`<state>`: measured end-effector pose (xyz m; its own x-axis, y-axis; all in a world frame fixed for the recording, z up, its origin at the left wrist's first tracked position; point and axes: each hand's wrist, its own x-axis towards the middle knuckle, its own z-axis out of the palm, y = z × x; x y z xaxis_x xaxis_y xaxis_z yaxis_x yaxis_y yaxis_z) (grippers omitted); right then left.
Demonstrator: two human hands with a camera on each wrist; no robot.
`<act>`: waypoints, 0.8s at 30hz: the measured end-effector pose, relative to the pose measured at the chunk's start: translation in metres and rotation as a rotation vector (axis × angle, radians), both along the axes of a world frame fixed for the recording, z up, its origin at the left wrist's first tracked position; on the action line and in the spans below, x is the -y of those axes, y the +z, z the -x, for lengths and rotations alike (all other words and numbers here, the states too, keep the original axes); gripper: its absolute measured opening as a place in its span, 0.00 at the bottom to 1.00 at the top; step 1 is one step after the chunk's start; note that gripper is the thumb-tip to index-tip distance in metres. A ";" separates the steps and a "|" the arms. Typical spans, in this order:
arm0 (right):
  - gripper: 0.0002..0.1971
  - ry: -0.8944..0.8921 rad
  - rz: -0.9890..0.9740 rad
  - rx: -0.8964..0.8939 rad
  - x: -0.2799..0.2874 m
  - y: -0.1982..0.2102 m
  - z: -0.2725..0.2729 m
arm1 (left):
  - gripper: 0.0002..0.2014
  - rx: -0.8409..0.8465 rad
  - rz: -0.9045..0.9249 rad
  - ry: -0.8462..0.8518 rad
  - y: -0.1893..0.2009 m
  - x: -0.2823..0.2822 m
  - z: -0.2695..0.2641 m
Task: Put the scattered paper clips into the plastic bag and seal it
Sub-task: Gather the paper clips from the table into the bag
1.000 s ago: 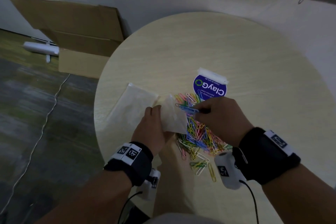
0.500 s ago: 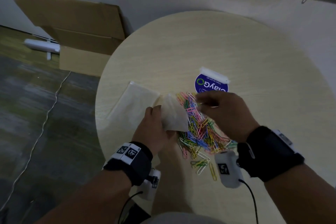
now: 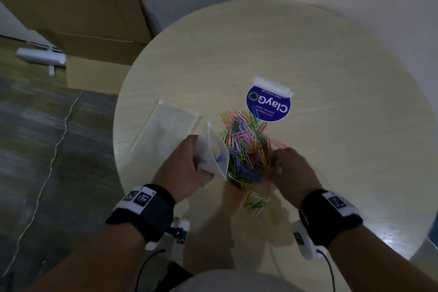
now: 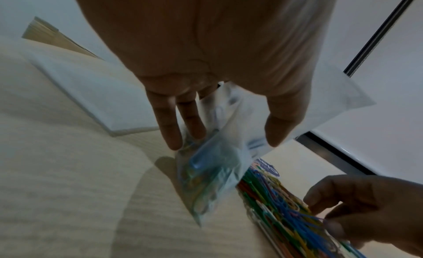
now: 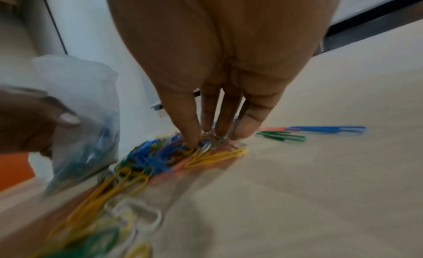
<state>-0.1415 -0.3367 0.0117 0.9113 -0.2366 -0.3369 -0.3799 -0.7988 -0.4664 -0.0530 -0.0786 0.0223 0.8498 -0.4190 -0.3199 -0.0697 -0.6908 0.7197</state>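
My left hand (image 3: 182, 168) grips a small clear plastic bag (image 3: 214, 156) by its upper part, thumb on one side and fingers on the other (image 4: 224, 139). The bag (image 4: 213, 171) hangs tilted just above the table, with a few coloured clips inside. A pile of coloured paper clips (image 3: 246, 144) lies right beside it. My right hand (image 3: 282, 166) is at the pile's right edge, fingertips bunched down onto the clips (image 5: 213, 135) and pinching some. A blue clip (image 5: 327, 129) and a green clip (image 5: 281, 137) lie apart from the pile.
The round pale wooden table (image 3: 308, 50) also bears a second flat clear bag (image 3: 166, 130) to the left and a blue round ClayGo sticker (image 3: 267, 104) behind the pile. On the floor to the left stand a cardboard box (image 3: 90, 38) and a white object (image 3: 40, 57).
My right hand has come back from the far side of the pile to its near right edge. My left hand has tipped the bag up beside the pile.
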 end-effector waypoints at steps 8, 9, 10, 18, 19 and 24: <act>0.42 -0.219 0.159 -0.032 0.009 0.002 -0.024 | 0.33 -0.060 0.022 -0.001 0.006 -0.004 0.001; 0.45 -0.172 0.189 -0.072 0.001 0.002 -0.029 | 0.33 -0.047 0.025 0.005 0.006 -0.003 0.002; 0.46 -0.126 0.211 -0.095 -0.006 0.002 -0.032 | 0.33 -0.031 0.033 0.011 0.006 -0.002 0.003; 0.20 -0.028 0.080 -0.060 -0.019 -0.004 -0.036 | 0.35 0.022 0.049 0.047 0.003 0.008 0.005; 0.18 -0.016 0.088 -0.055 -0.018 -0.003 -0.036 | 0.36 0.021 0.042 0.044 0.003 0.008 0.004; 0.14 -0.030 0.081 -0.025 -0.007 0.010 -0.035 | 0.36 0.040 -0.005 0.026 0.003 0.011 0.002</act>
<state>-0.1070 -0.3301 0.0222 0.8948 -0.2914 -0.3384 -0.4154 -0.8213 -0.3911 -0.0551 -0.0892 0.0254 0.8727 -0.3948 -0.2873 -0.0801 -0.6962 0.7134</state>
